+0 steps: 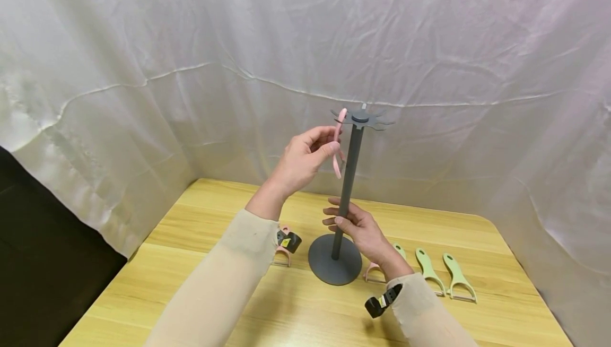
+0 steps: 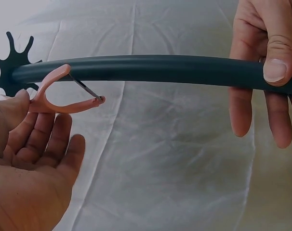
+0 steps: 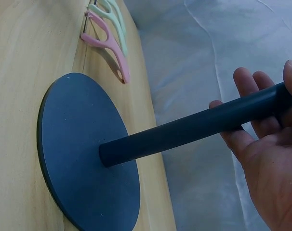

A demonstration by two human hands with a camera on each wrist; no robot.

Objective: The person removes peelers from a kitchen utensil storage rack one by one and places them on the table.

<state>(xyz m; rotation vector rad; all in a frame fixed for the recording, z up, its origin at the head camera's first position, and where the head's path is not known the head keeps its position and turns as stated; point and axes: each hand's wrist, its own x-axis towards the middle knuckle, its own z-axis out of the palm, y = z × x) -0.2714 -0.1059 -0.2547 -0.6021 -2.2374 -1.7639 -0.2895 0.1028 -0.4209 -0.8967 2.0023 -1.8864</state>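
My left hand (image 1: 302, 160) pinches a pink peeler (image 1: 342, 116) between thumb and fingers, its handle end up at the hooks. Those wavy hooks (image 1: 361, 119) spread from the top of a dark grey stand. In the left wrist view, the peeler's blade end (image 2: 84, 87) points down the pole, overlapping it. Lower on the pole (image 1: 350, 169) my right hand (image 1: 365, 230) grips it, thumb on one side and fingers on the other. The stand is upright on its round base (image 3: 83, 144).
One pink peeler (image 1: 283, 252) lies left of the base, partly hidden by the left wrist camera. Another pink peeler (image 3: 112, 43) is right of it, beside several green peelers (image 1: 455, 272). Pale curtains (image 1: 267, 135) surround the wooden table (image 1: 167, 262).
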